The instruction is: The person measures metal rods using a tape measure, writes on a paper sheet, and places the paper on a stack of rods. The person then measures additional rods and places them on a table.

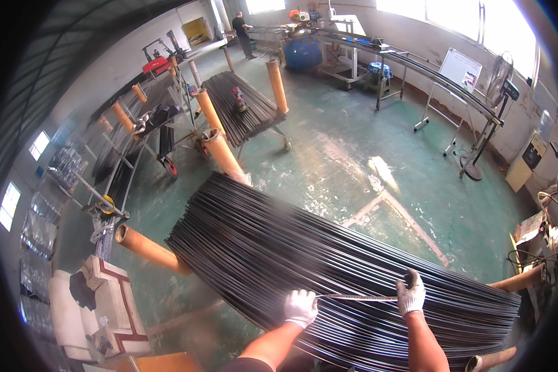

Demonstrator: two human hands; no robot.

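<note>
Head view: the left hand [301, 307] hides one end of a thin strip [359, 297].

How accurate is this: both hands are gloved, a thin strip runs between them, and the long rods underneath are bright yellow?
Only the colour is wrong: the head view shows the long rods as dark, close to black. The left hand and right hand are gloved, with the thin strip running between them.
</note>
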